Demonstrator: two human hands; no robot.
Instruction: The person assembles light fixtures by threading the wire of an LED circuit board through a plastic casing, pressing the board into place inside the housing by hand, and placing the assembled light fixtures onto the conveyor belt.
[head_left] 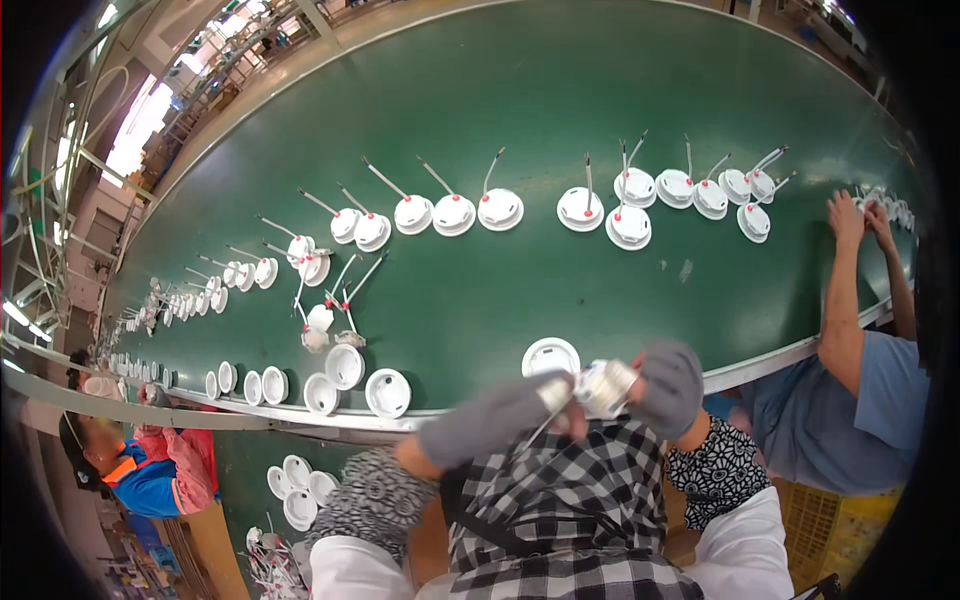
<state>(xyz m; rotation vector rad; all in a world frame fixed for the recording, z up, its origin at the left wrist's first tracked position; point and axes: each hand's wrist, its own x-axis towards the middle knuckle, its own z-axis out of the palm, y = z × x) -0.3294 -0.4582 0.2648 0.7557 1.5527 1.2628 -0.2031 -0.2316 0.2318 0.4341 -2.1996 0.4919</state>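
Observation:
My left hand (500, 418), in a grey fingerless glove, reaches in at the table's near edge with its fingers bent together. A thin white cable (541, 428) comes out from those fingers, slanting down to the left. My right hand (668, 388), gloved likewise, is closed on a small white lamp part (603, 388) held between both hands, above my checked apron. Fingers and part are smeared by motion, so the grip's details are hidden. Just beyond my hands a white round lamp housing (551, 358) lies on the green table, partly covered by my left hand.
White lamps with upright cables (499, 209) stand in a row across the green table (480, 290). Open housings (388, 393) lie along the near left edge, beside loose wired parts (318, 318). Co-workers sit at left (165, 470) and right (850, 390). More housings (299, 508) lie lower left.

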